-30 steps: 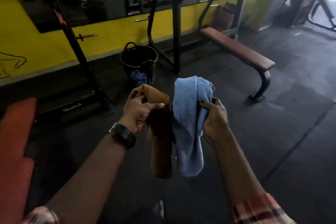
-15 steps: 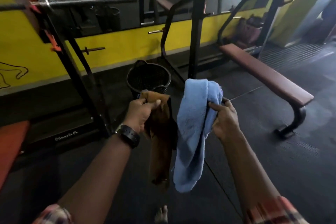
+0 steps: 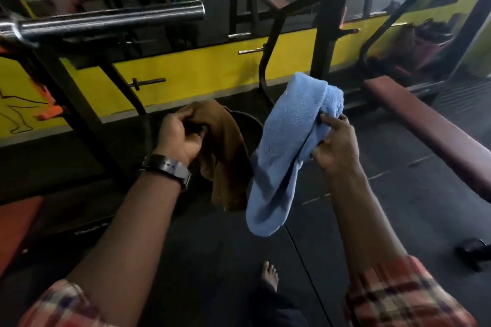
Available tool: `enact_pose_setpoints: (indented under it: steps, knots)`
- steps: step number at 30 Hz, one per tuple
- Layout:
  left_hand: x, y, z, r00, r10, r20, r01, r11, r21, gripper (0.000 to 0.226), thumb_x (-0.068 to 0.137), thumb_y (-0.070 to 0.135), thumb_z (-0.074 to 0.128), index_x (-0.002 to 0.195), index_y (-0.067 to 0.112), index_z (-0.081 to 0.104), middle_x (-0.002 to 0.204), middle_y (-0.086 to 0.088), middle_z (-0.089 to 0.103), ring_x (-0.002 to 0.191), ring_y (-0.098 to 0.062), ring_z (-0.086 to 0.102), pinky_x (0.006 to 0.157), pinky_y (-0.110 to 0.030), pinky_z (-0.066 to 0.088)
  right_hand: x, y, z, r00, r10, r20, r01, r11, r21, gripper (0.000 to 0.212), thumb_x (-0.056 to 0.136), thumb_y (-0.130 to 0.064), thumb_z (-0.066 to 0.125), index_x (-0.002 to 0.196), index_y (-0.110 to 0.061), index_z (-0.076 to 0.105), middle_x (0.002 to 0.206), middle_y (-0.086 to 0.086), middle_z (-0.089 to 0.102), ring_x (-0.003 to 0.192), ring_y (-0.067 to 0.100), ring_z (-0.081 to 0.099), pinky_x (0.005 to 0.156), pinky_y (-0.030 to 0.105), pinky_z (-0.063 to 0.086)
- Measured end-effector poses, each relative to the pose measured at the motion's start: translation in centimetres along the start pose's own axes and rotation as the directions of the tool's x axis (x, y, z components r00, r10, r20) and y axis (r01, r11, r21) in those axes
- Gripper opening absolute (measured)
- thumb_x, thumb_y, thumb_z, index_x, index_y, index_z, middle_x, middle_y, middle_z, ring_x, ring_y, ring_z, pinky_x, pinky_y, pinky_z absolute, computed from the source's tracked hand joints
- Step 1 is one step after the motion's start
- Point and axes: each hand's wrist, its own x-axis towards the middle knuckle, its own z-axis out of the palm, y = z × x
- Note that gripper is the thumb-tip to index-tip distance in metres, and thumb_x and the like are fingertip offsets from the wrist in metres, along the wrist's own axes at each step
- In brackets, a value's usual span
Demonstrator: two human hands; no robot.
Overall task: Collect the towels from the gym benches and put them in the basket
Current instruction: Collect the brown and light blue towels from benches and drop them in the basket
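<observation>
Towels hung mid-frame: the blue towel (image 3: 288,151) was clamped in the right hand (image 3: 334,145), the brown towel (image 3: 224,156) clenched in the left hand (image 3: 179,135). Behind them, at centre, the dark basket (image 3: 251,129) stood on the floor (image 3: 212,260).

Your blue towel (image 3: 289,146) fluffy matt terry cloth, your brown towel (image 3: 225,151) flatter matt cloth, barbell (image 3: 106,20) glossy polished metal, bench pad (image 3: 430,130) smooth vinyl-looking, basket (image 3: 248,129) dark perforated plastic.
</observation>
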Motion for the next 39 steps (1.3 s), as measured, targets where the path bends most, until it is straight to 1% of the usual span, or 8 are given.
enact_pose_setpoints:
  steps: [9,15,18,21,25,31,35,39]
  knots:
    - [12.8,3.3,6.5,0.908,0.375,-0.188,-0.393,0.917,-0.07,0.023,0.095,0.001,0.04,0.1,-0.005,0.062,0.137,-0.038,0.048,0.134,-0.045,0.041,0.118,-0.038,0.026,17.0,-2.2,10.2,0.977,0.057,0.206,-0.106,0.966,0.235,0.035,0.087,0.003,0.04,0.119,-0.012,0.043,0.121,0.018,0.05,0.12,0.038,0.052,0.107,0.05,0.04]
    - [20.7,1.6,8.7,0.935,0.354,0.002,-0.353,0.934,-0.056,0.025,0.095,-0.009,0.042,0.111,-0.023,0.055,0.084,-0.019,0.062,0.069,0.005,0.063,0.07,-0.007,0.045,23.6,-0.6,14.9,0.934,0.125,0.334,-0.221,0.938,0.267,0.02,0.077,-0.005,0.041,0.087,-0.005,0.058,0.088,0.015,0.065,0.084,0.033,0.065,0.089,0.042,0.053]
    - [25.9,1.6,9.2,0.987,0.12,-0.107,-0.144,0.956,-0.256,0.032,0.094,-0.005,0.032,0.108,-0.007,0.061,0.111,-0.023,0.063,0.09,-0.022,0.064,0.085,-0.026,0.049,27.0,1.1,17.3,0.937,0.155,0.312,-0.241,0.935,0.259,0.022,0.076,-0.006,0.041,0.093,-0.006,0.056,0.098,0.016,0.061,0.096,0.034,0.061,0.099,0.047,0.047]
    - [29.1,0.1,8.1,0.994,-0.042,-0.099,0.039,0.999,-0.038,0.04,0.093,-0.002,0.036,0.128,-0.006,0.054,0.133,-0.025,0.057,0.123,-0.039,0.055,0.105,-0.047,0.046,29.9,3.1,19.0,0.932,0.197,0.304,-0.272,0.935,0.227,0.036,0.068,-0.005,0.045,0.102,-0.009,0.052,0.107,0.016,0.056,0.106,0.034,0.054,0.105,0.049,0.041]
    - [31.8,-1.2,5.8,0.984,-0.116,-0.137,0.137,0.978,0.16,0.034,0.091,-0.005,0.042,0.113,0.001,0.066,0.117,-0.019,0.066,0.115,-0.037,0.058,0.073,-0.036,0.053,32.8,6.4,20.1,0.923,0.255,0.289,-0.307,0.94,0.149,0.064,0.075,0.003,0.035,0.138,-0.006,0.045,0.128,0.02,0.05,0.121,0.041,0.049,0.11,0.055,0.035]
    - [33.8,-1.4,4.4,0.987,-0.098,-0.128,0.126,0.963,0.239,0.035,0.093,-0.008,0.042,0.1,0.017,0.064,0.092,0.002,0.064,0.093,-0.015,0.057,0.082,-0.03,0.051,36.3,11.6,19.3,0.913,0.381,0.145,-0.378,0.924,-0.049,0.063,0.083,0.009,0.038,0.145,-0.003,0.041,0.148,0.024,0.043,0.133,0.043,0.045,0.109,0.054,0.038]
    - [33.9,-1.3,5.0,0.988,-0.077,-0.132,0.103,0.975,0.197,0.023,0.098,0.001,0.042,0.104,0.01,0.063,0.088,0.0,0.068,0.088,-0.011,0.058,0.074,-0.028,0.054,37.9,14.2,17.0,0.931,0.328,0.157,-0.271,0.914,-0.303,0.041,0.083,0.013,0.049,0.117,-0.007,0.058,0.114,0.02,0.065,0.103,0.037,0.064,0.082,0.04,0.058]
    - [33.1,-2.2,5.4,0.977,-0.024,-0.211,0.069,0.975,0.21,0.035,0.097,0.003,0.046,0.13,0.003,0.056,0.111,-0.004,0.061,0.104,-0.017,0.055,0.083,-0.03,0.051,39.0,16.0,13.8,0.948,0.315,0.051,-0.145,0.568,-0.81,0.015,0.082,-0.003,0.064,0.078,-0.017,0.064,0.081,0.002,0.065,0.087,0.025,0.063,0.066,0.031,0.053]
